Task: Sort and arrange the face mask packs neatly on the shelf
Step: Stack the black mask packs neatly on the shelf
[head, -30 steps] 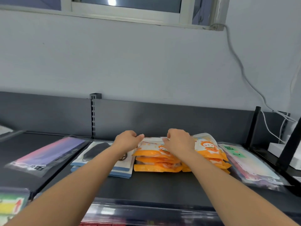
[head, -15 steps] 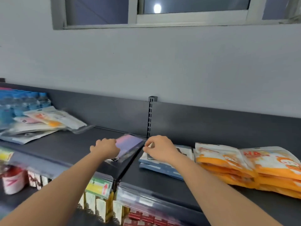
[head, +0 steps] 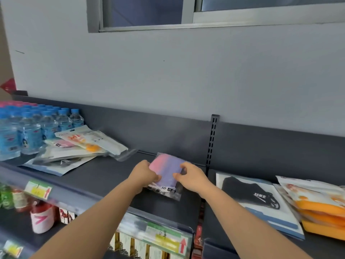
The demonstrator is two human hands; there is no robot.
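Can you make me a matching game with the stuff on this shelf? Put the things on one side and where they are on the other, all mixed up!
Things:
1. pink-purple pack
2. water bottles
3. black mask pack
4. orange packs

Places:
A. far right end of the shelf
B. far left, at the back
C. held between both hands
D. just right of the shelf post, lying flat

Pairs: 1-C, 2-B, 3-D, 4-A

The left hand and right hand grip the pack's two sides.
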